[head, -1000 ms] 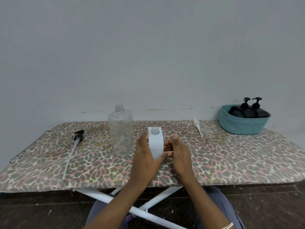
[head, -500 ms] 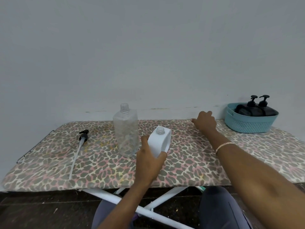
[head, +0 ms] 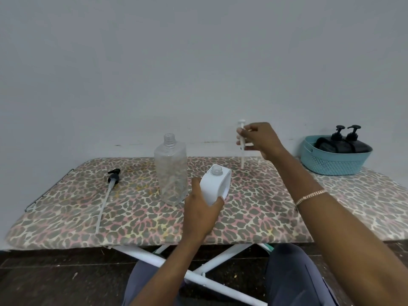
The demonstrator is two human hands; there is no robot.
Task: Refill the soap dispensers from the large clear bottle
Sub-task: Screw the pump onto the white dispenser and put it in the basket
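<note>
Currently, item by item:

- Right hand (head: 260,138): raised over the far side of the board (head: 254,217), fingers pinching a white pump (head: 242,159). The pump is upright, head up. Its tube tip is at or just above the board; which one cannot be told. Bracelet (head: 310,196) on the wrist.
- Left hand (head: 201,213): wrapped round the lower part of the white dispenser (head: 215,186). The dispenser is tilted, neck open, and looks lifted off the board, just right of the bottle.
- Bottle (head: 171,173): large, clear, standing upright mid-board with no cap on. It looks nearly empty, with only residue on its walls.
- Black pump (head: 113,176): lying flat on the left of the board, long tube pointing toward the near edge, well apart from both hands.
- Basket (head: 335,162): teal, at the far right of the board. It holds two black dispensers (head: 344,144), both with pumps fitted.

Progress, as a judgement:
- The white dispenser is open and its pump is in hand, so the step looks like refitting the pump.
- The dispenser's walls are opaque, so its fill level cannot be told.
- The two black dispensers look closed and put away. Whether they are filled is not visible.
- Left to do: seat and tighten the white pump, put that dispenser away, and likely return the black pump to the bottle.
</note>
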